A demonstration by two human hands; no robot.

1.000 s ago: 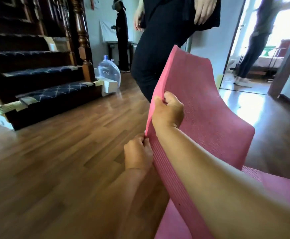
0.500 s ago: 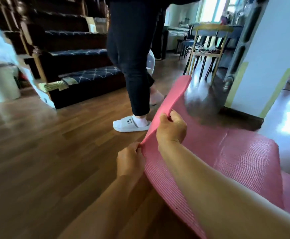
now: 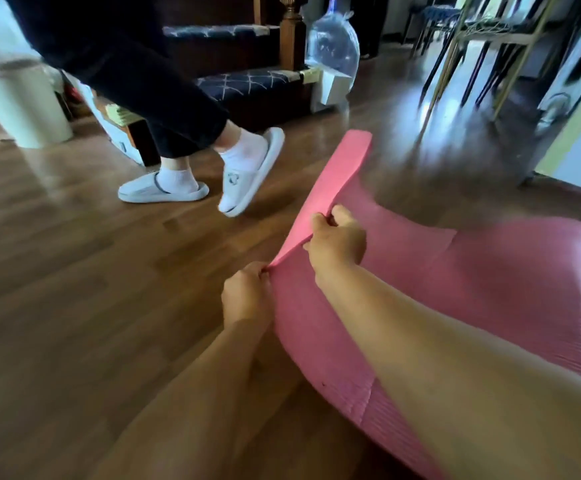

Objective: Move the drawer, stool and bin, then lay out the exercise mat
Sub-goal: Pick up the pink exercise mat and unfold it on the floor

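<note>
While a second person in white slippers [image 3: 233, 178] steps past on the wooden floor [image 3: 74, 271], the left hand [image 3: 246, 296] and right hand [image 3: 337, 239] both pinch the raised edge of a pink exercise mat [image 3: 490, 289], partly unrolled beside a cream bin [image 3: 22, 105].

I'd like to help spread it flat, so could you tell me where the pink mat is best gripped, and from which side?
Probably take the mat along its raised short edge, from the open-floor side, thumb on top. That edge stands off the wooden floor, thin enough to pinch; the left hand and right hand already hold it there, close together.
</note>
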